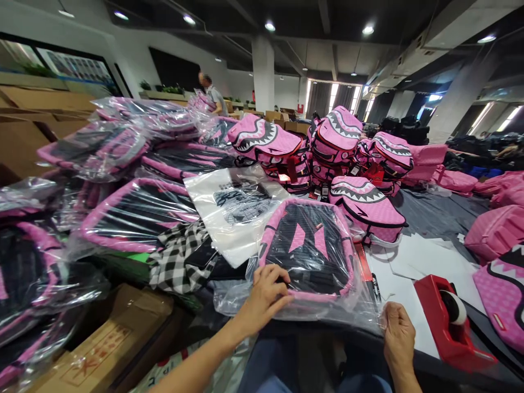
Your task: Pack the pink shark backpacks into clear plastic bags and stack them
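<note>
Your left hand (270, 292) lies over the near-left edge of the wrapped pink-and-black backpack (309, 245), its fingers loosely bent and apart; your right hand (397, 333) pinches the loose near-right corner of the clear plastic bag (368, 314). The backpack lies back panel up on the worktop (434, 213), right in front of you.

Expect it to be fairly light and padded, soft at the pink rim and firmer across the black panel. The film looks slick and thin — it could slide or tear — so take the backpack by its padded sides through the plastic, and the wrapper by its loose edge.

Just beyond, the white printed bag (237, 213) carries dark script you can't make out. To your right stands a red tape dispenser (448, 322), with no readable label. The shark-mouth backpacks (338, 136) behind bear tags too small to read. At your lower left, the cardboard carton (106, 338) has red stamped characters — not legible enough to quote.
</note>
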`<act>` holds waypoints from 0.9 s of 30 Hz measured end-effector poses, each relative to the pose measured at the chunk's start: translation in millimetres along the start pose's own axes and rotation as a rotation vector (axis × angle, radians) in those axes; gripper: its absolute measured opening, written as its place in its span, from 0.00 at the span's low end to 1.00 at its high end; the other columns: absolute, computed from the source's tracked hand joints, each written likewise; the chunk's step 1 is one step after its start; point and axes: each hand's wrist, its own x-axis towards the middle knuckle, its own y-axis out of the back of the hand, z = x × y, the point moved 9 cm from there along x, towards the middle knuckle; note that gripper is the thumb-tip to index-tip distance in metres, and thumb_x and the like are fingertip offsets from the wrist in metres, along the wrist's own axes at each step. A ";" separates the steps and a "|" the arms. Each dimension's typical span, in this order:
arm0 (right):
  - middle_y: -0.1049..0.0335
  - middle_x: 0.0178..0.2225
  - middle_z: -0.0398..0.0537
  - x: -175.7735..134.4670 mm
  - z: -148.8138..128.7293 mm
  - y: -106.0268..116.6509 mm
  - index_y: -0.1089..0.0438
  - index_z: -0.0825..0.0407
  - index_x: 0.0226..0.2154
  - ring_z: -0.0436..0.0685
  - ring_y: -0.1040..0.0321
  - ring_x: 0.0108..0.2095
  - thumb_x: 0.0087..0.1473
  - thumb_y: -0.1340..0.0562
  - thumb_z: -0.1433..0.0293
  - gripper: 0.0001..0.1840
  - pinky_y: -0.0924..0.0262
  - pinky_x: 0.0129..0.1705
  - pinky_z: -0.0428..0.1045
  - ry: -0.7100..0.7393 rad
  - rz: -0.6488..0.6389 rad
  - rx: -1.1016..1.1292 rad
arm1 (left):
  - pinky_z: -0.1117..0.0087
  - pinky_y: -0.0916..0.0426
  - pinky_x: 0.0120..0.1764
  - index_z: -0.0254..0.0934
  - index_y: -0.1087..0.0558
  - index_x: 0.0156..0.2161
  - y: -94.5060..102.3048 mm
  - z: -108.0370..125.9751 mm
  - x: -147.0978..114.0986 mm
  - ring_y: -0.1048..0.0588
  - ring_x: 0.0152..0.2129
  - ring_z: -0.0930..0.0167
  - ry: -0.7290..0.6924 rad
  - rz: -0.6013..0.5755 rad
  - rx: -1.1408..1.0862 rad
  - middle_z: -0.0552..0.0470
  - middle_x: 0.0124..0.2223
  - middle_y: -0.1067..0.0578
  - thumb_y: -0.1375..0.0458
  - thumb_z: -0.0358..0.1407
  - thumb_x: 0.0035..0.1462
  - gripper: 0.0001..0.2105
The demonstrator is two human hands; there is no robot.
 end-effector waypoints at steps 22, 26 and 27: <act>0.29 0.20 0.57 107.7 -2.5 235.8 0.31 0.43 0.15 0.71 0.30 0.27 0.33 0.39 0.45 0.20 0.38 0.32 0.61 -0.211 0.126 -0.891 | 0.59 0.44 0.50 0.38 0.28 0.20 -25.4 -40.0 42.5 0.33 0.43 0.64 0.347 -0.337 -0.171 0.55 0.36 0.29 0.33 0.39 0.46 0.11; 0.24 0.22 0.53 109.3 18.8 241.8 0.27 0.42 0.17 0.71 0.26 0.28 0.29 0.35 0.45 0.20 0.36 0.27 0.59 -0.178 0.197 -0.608 | 0.58 0.43 0.49 0.38 0.27 0.19 -26.8 -40.0 43.5 0.32 0.43 0.63 0.351 -0.330 -0.147 0.55 0.37 0.27 0.33 0.38 0.45 0.10; 0.25 0.21 0.52 108.9 17.4 239.8 0.26 0.42 0.17 0.71 0.27 0.27 0.27 0.34 0.45 0.20 0.36 0.26 0.60 -0.143 0.216 -0.598 | 0.57 0.42 0.49 0.38 0.27 0.19 -27.1 -40.0 44.0 0.32 0.43 0.63 0.355 -0.328 -0.141 0.54 0.37 0.27 0.33 0.38 0.45 0.10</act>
